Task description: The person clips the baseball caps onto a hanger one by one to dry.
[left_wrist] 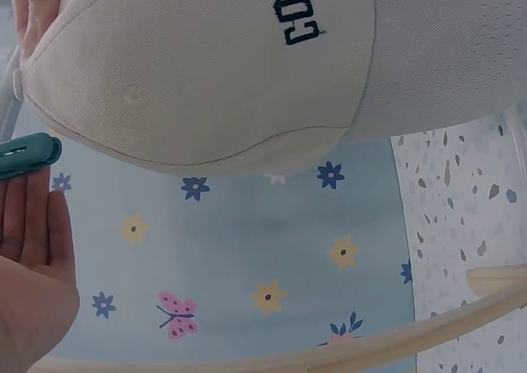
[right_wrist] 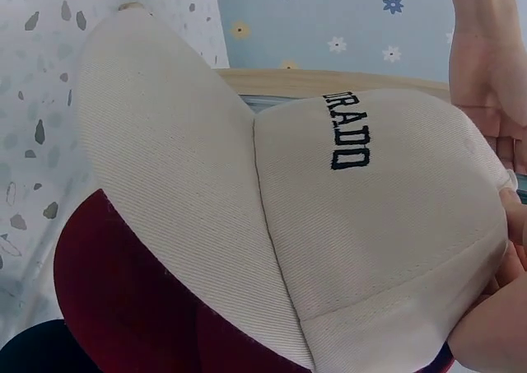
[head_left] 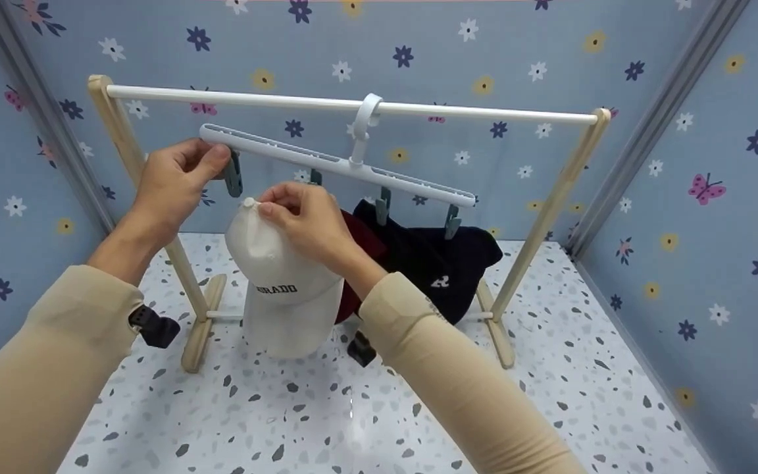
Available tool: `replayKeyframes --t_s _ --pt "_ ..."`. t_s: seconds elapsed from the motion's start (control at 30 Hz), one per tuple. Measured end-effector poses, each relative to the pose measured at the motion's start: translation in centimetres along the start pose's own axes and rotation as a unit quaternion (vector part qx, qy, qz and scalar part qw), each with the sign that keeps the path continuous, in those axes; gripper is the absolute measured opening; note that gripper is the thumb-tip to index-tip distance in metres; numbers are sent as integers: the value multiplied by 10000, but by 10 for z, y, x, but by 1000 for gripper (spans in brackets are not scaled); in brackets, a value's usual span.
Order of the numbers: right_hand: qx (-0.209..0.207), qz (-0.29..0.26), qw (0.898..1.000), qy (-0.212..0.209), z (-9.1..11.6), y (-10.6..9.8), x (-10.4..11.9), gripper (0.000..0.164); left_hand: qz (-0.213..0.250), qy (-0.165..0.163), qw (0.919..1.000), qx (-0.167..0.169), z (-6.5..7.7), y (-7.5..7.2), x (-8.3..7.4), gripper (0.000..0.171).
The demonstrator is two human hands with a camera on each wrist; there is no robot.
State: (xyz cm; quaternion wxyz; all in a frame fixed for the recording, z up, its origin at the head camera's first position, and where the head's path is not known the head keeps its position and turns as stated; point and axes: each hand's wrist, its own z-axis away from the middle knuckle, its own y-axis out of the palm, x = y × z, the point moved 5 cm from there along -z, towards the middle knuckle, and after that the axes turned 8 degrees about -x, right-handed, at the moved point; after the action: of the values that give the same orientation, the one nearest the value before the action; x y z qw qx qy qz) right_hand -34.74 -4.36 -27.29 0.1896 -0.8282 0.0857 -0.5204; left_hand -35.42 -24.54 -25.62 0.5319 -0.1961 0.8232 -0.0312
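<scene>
My left hand [head_left: 178, 178] pinches the top of a grey-green clip [head_left: 234, 174] at the left end of a white hanger [head_left: 287, 153]. In the left wrist view that clip [left_wrist: 31, 153] lies across the fingers. With thumb and fingers, my right hand [head_left: 310, 220] grips the crown of a cream baseball cap [head_left: 283, 263], close below the clip. The cap hangs brim down, its dark lettering facing me. Behind it a dark red cap [head_left: 364, 237] is partly hidden. To the right, black caps [head_left: 461, 263] hang from other clips [head_left: 451, 222].
The tilted hanger hooks over the white rail [head_left: 484, 113] of a small wooden rack [head_left: 550, 197]. Feet of the rack [head_left: 202, 336] stand on a speckled white surface [head_left: 274, 421]. Flowered blue panels [head_left: 701, 217] enclose the back and sides.
</scene>
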Motion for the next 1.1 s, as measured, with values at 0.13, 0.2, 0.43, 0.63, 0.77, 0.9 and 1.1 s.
replayKeyframes --t_s 0.13,0.2,0.43,0.63,0.77,0.9,1.1 --pt "53 -57 10000 -49 1 1 0 12 -50 -145 9999 -42 2 -3 1 45" --pt "79 -96 9999 -50 2 1 0 12 -63 -204 9997 -86 2 -4 1 46" --pt "163 -167 9996 -180 2 4 0 11 -51 -229 9994 -271 2 -7 3 44" --pt "150 -184 9994 -266 3 5 -2 11 -28 -264 9991 -322 3 -8 4 44" --pt "162 -167 9990 -372 3 6 -2 9 -102 -336 9989 -301 6 -10 5 47" --pt "166 -246 9985 -458 3 7 -1 9 -76 -325 9990 -287 7 -11 4 44" --pt "137 -301 9980 -536 3 8 0 9 76 -364 9989 -283 8 -12 4 36"
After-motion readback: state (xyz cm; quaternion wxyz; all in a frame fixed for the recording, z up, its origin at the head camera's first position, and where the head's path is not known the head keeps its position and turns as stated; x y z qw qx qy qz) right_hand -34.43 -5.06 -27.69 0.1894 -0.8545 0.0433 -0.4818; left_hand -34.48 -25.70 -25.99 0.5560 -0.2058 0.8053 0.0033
